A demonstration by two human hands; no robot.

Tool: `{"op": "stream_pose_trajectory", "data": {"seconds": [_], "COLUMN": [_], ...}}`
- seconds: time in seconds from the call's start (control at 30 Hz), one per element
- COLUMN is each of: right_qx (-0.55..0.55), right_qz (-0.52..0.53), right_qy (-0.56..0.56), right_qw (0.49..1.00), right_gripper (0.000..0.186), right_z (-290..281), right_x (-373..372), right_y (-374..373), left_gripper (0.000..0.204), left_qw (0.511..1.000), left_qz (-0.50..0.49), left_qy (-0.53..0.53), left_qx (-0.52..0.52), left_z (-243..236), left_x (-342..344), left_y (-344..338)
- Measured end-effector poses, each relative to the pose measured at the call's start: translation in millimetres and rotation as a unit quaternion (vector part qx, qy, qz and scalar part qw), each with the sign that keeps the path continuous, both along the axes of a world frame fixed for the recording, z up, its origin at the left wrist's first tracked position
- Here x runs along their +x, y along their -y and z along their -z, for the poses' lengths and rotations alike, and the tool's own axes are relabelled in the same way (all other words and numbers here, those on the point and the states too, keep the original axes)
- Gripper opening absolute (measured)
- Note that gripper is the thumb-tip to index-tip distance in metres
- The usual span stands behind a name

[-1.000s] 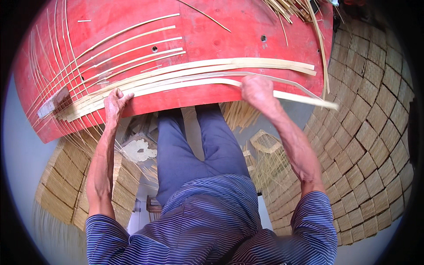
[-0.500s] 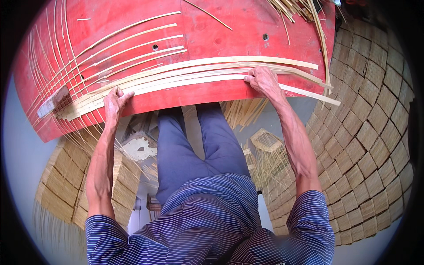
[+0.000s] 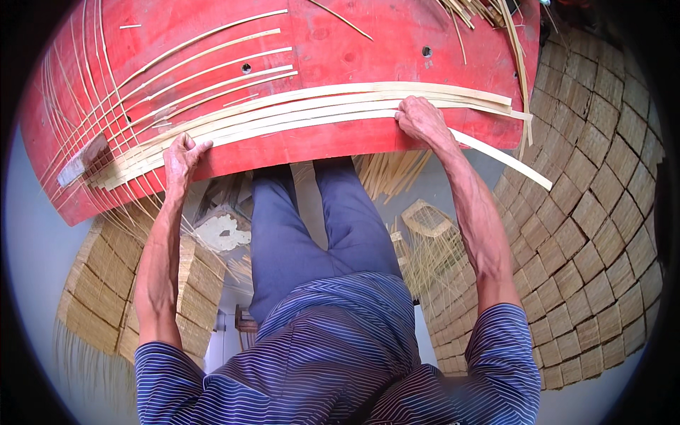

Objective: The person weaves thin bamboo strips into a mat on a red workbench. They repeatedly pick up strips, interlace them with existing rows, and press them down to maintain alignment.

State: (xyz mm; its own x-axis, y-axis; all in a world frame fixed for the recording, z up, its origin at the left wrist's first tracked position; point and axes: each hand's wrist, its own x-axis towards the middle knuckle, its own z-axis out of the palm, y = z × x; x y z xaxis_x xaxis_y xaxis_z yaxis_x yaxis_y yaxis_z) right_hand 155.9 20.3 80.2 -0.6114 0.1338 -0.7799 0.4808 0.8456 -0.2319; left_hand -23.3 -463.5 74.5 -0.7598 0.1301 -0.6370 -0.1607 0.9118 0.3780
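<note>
Several long, flat, pale bamboo strips [image 3: 312, 105] lie side by side across a red board [image 3: 248, 157], curving slightly. At their left part, thinner strips [image 3: 105, 65] cross them in an open lattice. My left hand [image 3: 183, 159] is closed on the nearest bamboo strip [image 3: 304, 125], thumb pointing right. Farther along, my right hand [image 3: 423, 122] pinches the same strip from above, knuckles up. Beyond that hand, the strip's free end bends down past the board's edge. A worn wooden block [image 3: 83, 161] rests on the lattice, left of my left hand.
Thin separate strips [image 3: 212, 61] reach rightward from the lattice. More strips [image 3: 464, 10] are heaped at the board's far right. Woven square-patterned panels [image 3: 591, 212] stand at the right, others [image 3: 99, 290] at the lower left. Loose strips [image 3: 391, 173] and a woven piece [image 3: 428, 219] lie below the board.
The nearest strip's right end has shifted slightly right and downward. My right hand has moved slightly right and up the view, and the strips between my hands lie closer together.
</note>
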Motion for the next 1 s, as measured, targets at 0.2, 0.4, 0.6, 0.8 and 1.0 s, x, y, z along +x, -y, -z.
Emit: {"op": "stream_pose_trajectory", "data": {"seconds": [0.2, 0.4, 0.6, 0.8, 1.0], "right_qx": [0.025, 0.089, 0.134, -0.018, -0.045], "right_qz": [0.022, 0.030, 0.077, 0.094, 0.053], "right_qy": [-0.006, -0.050, -0.024, 0.061, 0.022], "right_qw": [0.999, 0.994, 0.988, 0.994, 0.997], "right_gripper": [0.025, 0.025, 0.028, 0.023, 0.030], "right_z": [-4.1, -10.3, -17.9, -8.3, -21.8], "right_x": [-1.5, -3.6, -23.2, -9.8, 32.6], "right_y": [10.0, 27.8, 55.1, 0.2, -99.5], "left_gripper": [0.047, 0.048, 0.048, 0.047, 0.045], "left_qw": [1.000, 1.000, 1.000, 1.000, 1.000], "left_qz": [-0.005, 0.002, 0.002, -0.006, -0.010], "left_qy": [-0.004, 0.002, 0.020, 0.005, 0.015], "left_qx": [0.023, -0.002, -0.021, -0.007, -0.009], "left_z": [2.5, 1.7, -2.5, 1.9, 4.3], "left_x": [1.0, 0.2, -2.4, -0.8, -0.9], "left_y": [6.5, 6.1, -0.5, 8.6, 0.3]}}
